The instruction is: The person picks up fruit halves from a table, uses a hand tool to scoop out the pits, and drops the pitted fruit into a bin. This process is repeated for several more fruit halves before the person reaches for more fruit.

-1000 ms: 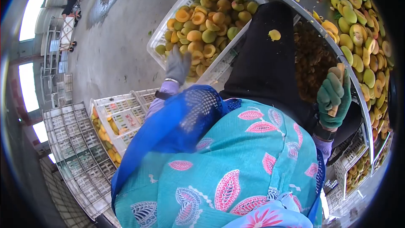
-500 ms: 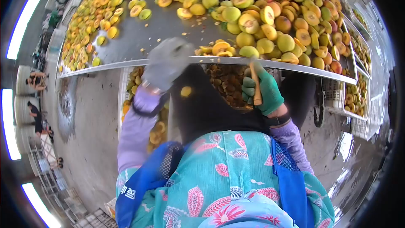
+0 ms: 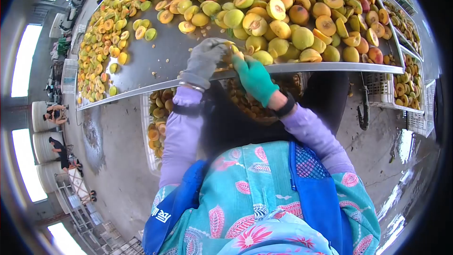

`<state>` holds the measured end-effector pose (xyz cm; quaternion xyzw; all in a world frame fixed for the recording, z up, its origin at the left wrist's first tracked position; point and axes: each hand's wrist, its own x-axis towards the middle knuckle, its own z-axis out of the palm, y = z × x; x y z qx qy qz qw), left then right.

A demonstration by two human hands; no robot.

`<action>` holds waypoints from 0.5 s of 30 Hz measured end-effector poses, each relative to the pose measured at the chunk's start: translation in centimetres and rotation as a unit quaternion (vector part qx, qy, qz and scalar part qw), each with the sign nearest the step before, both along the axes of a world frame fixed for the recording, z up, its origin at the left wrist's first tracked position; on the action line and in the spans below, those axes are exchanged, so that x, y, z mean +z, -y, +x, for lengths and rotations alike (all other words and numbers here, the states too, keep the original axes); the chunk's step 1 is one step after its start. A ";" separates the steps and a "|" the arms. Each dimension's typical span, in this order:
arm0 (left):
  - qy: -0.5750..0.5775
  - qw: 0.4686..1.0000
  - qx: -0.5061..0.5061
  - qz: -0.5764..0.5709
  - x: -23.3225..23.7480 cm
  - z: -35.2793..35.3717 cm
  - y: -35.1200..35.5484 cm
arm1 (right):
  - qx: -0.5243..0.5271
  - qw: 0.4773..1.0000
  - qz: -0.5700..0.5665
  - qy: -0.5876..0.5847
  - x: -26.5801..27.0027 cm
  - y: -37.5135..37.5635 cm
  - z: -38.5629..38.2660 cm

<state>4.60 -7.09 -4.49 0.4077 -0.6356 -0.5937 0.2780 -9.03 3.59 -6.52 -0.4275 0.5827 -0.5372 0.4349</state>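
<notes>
My left hand [image 3: 204,61], in a grey glove, is closed on a yellow peach half [image 3: 230,46] just above the table's near edge. Close against it is my right hand [image 3: 255,78], in a green glove, its fingers wrapped round a wooden-handled tool [image 3: 239,55]. Only a little of the handle shows, and the tool's working end is hidden between the hands. Cut peaches [image 3: 255,24] lie heaped on the metal table [image 3: 141,61] just beyond both hands.
The table's raised metal rim [image 3: 321,68] runs in front of me. Below it, between my legs, is a container of brownish pieces [image 3: 250,99]. A crate of peach halves [image 3: 158,132] stands at lower left, and stacked white crates [image 3: 380,87] at right. Other people [image 3: 59,148] sit far left.
My left hand has moved right and now holds a peach half. My right hand has come up and left to meet it, with the tool. A yellow piece below the left hand is gone from view.
</notes>
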 end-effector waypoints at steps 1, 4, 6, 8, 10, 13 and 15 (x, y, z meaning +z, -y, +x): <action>0.056 0.991 -0.043 -0.111 -1.3 -0.6 0.4 | -0.002 0.997 0.032 0.069 0.3 0.4 -0.1; 0.178 0.962 -0.124 -0.166 0.2 -2.5 0.0 | -0.032 0.976 0.096 0.194 1.4 -0.4 -0.6; 0.165 0.978 -0.126 0.022 2.1 -3.3 -0.2 | -0.073 0.978 0.035 0.192 0.5 -0.9 -0.5; 0.097 0.987 -0.115 -0.047 3.1 -3.7 -0.8 | -0.085 0.995 -0.008 0.060 0.4 -1.9 -0.7; -0.013 0.894 -0.160 -0.418 1.2 -2.3 -0.6 | -0.083 0.995 -0.016 -0.057 0.7 -2.5 -0.9; -0.004 0.972 0.033 -0.233 0.5 -2.5 -4.2 | -0.036 0.987 0.032 -0.155 2.3 -3.3 -1.6; 0.071 0.955 0.064 -0.279 0.7 -2.4 -5.2 | -0.018 0.986 0.003 -0.167 1.8 -3.4 -1.9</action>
